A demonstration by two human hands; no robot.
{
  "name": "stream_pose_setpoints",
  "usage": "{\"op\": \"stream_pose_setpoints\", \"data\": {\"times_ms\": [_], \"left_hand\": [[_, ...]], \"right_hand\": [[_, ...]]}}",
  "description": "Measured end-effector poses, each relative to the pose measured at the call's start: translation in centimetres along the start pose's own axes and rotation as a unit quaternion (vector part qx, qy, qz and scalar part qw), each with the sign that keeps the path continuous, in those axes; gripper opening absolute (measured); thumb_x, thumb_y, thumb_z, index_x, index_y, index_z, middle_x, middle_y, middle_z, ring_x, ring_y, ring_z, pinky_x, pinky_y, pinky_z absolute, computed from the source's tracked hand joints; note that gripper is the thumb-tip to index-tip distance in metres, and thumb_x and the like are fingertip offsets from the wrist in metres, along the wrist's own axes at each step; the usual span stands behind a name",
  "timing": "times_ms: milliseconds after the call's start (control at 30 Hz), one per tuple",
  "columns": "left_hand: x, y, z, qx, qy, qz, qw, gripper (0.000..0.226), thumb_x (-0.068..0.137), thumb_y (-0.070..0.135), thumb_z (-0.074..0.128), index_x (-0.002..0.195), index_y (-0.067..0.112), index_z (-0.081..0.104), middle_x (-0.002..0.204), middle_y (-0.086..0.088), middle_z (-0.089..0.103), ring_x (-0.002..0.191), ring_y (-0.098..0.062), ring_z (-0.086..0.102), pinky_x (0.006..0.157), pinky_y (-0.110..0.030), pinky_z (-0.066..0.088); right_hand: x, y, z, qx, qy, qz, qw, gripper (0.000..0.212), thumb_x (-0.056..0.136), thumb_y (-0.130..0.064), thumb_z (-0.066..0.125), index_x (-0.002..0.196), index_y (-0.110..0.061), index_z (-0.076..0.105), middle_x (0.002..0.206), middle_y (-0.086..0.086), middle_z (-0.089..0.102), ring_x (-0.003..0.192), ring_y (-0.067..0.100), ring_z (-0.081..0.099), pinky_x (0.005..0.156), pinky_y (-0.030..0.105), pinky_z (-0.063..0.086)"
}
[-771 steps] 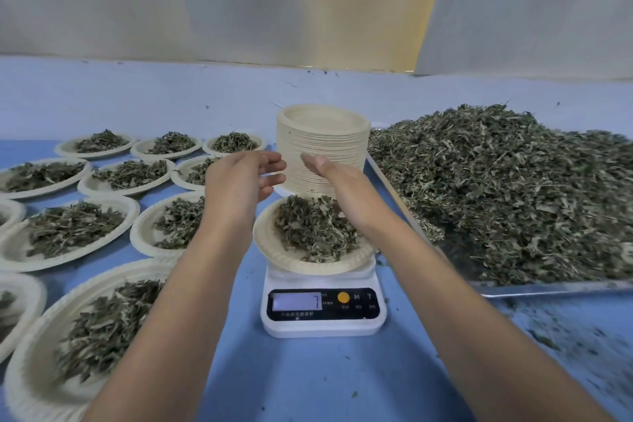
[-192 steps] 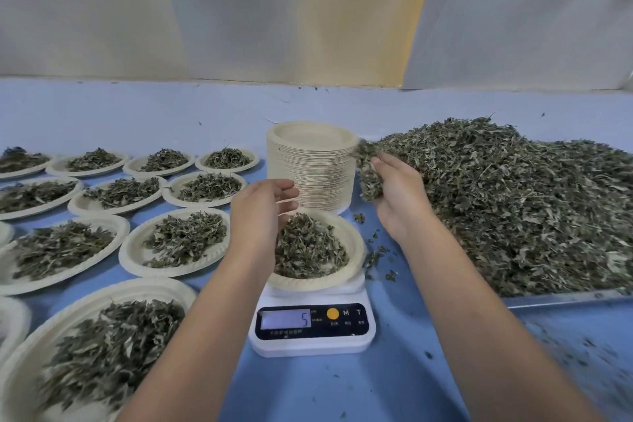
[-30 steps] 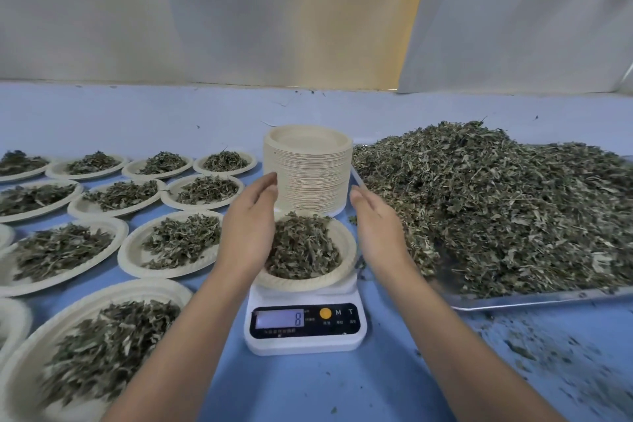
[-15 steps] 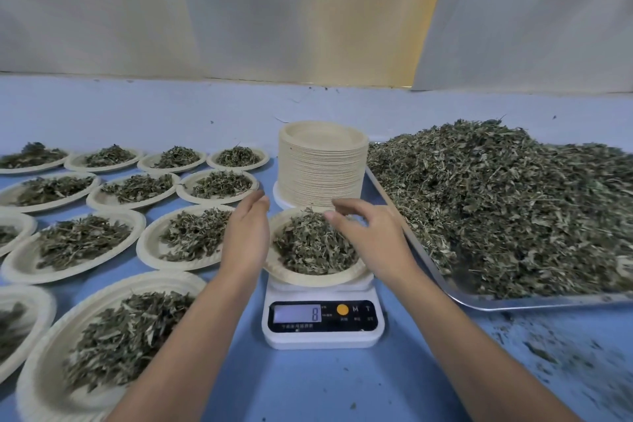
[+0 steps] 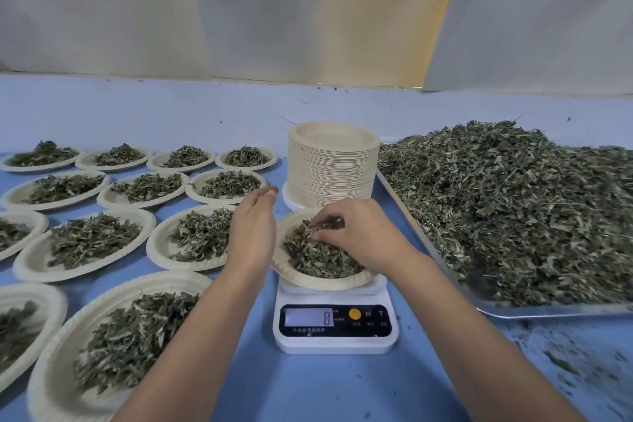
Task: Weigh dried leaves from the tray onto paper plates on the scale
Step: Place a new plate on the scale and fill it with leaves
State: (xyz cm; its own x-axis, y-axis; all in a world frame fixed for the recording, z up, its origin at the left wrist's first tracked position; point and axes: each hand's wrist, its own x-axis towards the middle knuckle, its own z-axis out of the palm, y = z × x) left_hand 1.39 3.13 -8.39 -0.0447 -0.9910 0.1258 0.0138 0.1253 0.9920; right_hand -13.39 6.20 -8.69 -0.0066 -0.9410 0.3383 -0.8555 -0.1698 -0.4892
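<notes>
Landmark: the white, rounded-corner plastic digital scale (image 5: 335, 325), which is sitting on the smooth blue tabletop (image 5: 308, 387); its grey display is showing 8.

- A round, cream, ridged-rim paper plate (image 5: 318, 283) is resting on top of the scale. It is carrying a loose mound of crinkled, grey-green dried leaves (image 5: 318, 259).
- Your right hand (image 5: 359, 233) is reaching over the plate from the scale's right. Its fingers are curling down and pinching a tuft of leaves near the mound's far side.
- Your left hand (image 5: 253, 233) is standing on edge just left of the plate, with fingers straight and pressed together and the palm facing the rim. Whether it is touching the rim, you cannot tell.
- Just behind the scale, a tall cylindrical stack of matching empty paper plates (image 5: 332, 164) is standing upright.
- To the right of the scale, a shiny, flat metal tray (image 5: 513, 312) is holding a big, shaggy heap of the same dry leaves (image 5: 507, 209). Crumbs are lying scattered on the blue surface in front of it.
- To the left of the scale, many filled paper plates (image 5: 85, 243) are lying in rows, each with a flat, stalky pile.
</notes>
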Motion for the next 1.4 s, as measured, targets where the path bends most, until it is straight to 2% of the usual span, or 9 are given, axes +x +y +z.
{"op": "stream_pose_setpoints", "data": {"times_ms": [300, 433, 533, 633, 833, 967, 1067, 1167, 1400], "left_hand": [[-0.4, 0.8, 0.7, -0.137, 0.023, -0.04, 0.989, 0.035, 0.101, 0.022, 0.038, 0.133, 0.014, 0.047, 0.129, -0.001, 0.056, 0.12, -0.014, 0.052, 0.104, -0.033, 0.039], [-0.9, 1.8, 1.7, -0.318, -0.027, -0.154, 0.935, 0.046, 0.101, 0.036, 0.039, 0.135, 0.005, 0.045, 0.134, -0.014, 0.053, 0.123, -0.027, 0.051, 0.1, -0.036, 0.042], [-1.2, 2.3, 1.8, -0.404, -0.108, -0.237, 0.877, 0.054, 0.098, 0.05, 0.035, 0.127, 0.008, 0.051, 0.131, -0.02, 0.054, 0.121, -0.034, 0.052, 0.099, -0.043, 0.044], [-1.5, 2.7, 1.6, -0.455, -0.154, -0.262, 0.837, 0.058, 0.097, 0.056, 0.031, 0.115, 0.006, 0.055, 0.108, -0.024, 0.064, 0.094, -0.034, 0.066, 0.075, -0.041, 0.055], [-1.6, 3.5, 1.4, -0.471, -0.136, -0.286, 0.823, 0.042, 0.1, 0.039, 0.038, 0.09, 0.003, 0.057, 0.073, -0.014, 0.066, 0.066, -0.023, 0.065, 0.05, -0.032, 0.056], [-1.5, 3.1, 1.6, -0.454, -0.126, -0.306, 0.827, 0.034, 0.101, 0.03, 0.04, 0.084, 0.005, 0.057, 0.081, -0.009, 0.06, 0.071, -0.02, 0.061, 0.061, -0.03, 0.055], [-1.1, 3.1, 1.4, -0.452, -0.095, -0.285, 0.84, 0.032, 0.101, 0.026, 0.042, 0.081, 0.005, 0.056, 0.076, -0.008, 0.06, 0.066, -0.02, 0.062, 0.056, -0.028, 0.055], [-0.6, 3.3, 1.0, -0.479, -0.085, -0.267, 0.832, 0.033, 0.102, 0.023, 0.041, 0.081, 0.0, 0.055, 0.064, -0.013, 0.063, 0.067, -0.019, 0.06, 0.06, -0.028, 0.055], [-0.1, 3.4, 0.1, -0.496, -0.054, -0.26, 0.826, 0.029, 0.101, 0.018, 0.041, 0.085, -0.002, 0.055, 0.076, -0.016, 0.06, 0.071, -0.021, 0.06, 0.059, -0.032, 0.056]], "right_hand": [[-0.5, -1.3, -1.4, 0.2, 0.215, 0.044, 0.955, 0.012, 0.083, -0.022, 0.072, 0.092, -0.029, 0.073, 0.079, -0.011, 0.071, 0.075, 0.008, 0.066, 0.07, 0.024, 0.054], [-0.7, -2.8, -1.0, 0.31, 0.249, 0.017, 0.917, 0.016, 0.081, -0.016, 0.074, 0.087, -0.03, 0.071, 0.078, -0.015, 0.071, 0.071, -0.002, 0.064, 0.068, 0.017, 0.05], [-0.8, -3.8, -0.4, 0.348, 0.242, -0.009, 0.906, 0.021, 0.08, -0.008, 0.073, 0.085, -0.028, 0.071, 0.078, -0.014, 0.071, 0.072, -0.003, 0.064, 0.069, 0.011, 0.047], [-1.2, -4.3, 0.5, 0.355, 0.209, -0.012, 0.911, 0.023, 0.08, -0.008, 0.073, 0.084, -0.031, 0.072, 0.079, -0.01, 0.072, 0.074, 0.001, 0.065, 0.072, 0.016, 0.051], [-1.4, -4.3, 1.0, 0.082, 0.18, -0.047, 0.979, 0.017, 0.086, -0.023, 0.066, 0.1, -0.028, 0.073, 0.098, -0.013, 0.07, 0.094, 0.009, 0.049, 0.085, 0.02, 0.038], [-1.5, -4.3, 1.2, -0.039, 0.192, -0.071, 0.978, 0.02, 0.088, -0.033, 0.058, 0.101, -0.032, 0.073, 0.117, -0.016, 0.059, 0.1, 0.007, 0.029, 0.093, 0.025, 0.029], [-1.4, -4.3, 0.8, 0.079, 0.163, -0.046, 0.982, 0.018, 0.091, -0.035, 0.055, 0.095, -0.043, 0.071, 0.127, -0.02, 0.048, 0.113, 0.003, 0.026, 0.098, 0.021, 0.018], [-1.2, -4.2, -0.2, 0.282, 0.16, -0.016, 0.946, 0.025, 0.094, -0.024, 0.053, 0.088, -0.043, 0.068, 0.119, -0.015, 0.054, 0.119, 0.002, 0.041, 0.101, 0.018, 0.028], [-0.8, -1.2, -1.8, 0.27, 0.163, 0.098, 0.944, 0.019, 0.09, -0.016, 0.058, 0.096, -0.026, 0.073, 0.093, -0.012, 0.069, 0.077, 0.0, 0.057, 0.077, 0.028, 0.047]]}}
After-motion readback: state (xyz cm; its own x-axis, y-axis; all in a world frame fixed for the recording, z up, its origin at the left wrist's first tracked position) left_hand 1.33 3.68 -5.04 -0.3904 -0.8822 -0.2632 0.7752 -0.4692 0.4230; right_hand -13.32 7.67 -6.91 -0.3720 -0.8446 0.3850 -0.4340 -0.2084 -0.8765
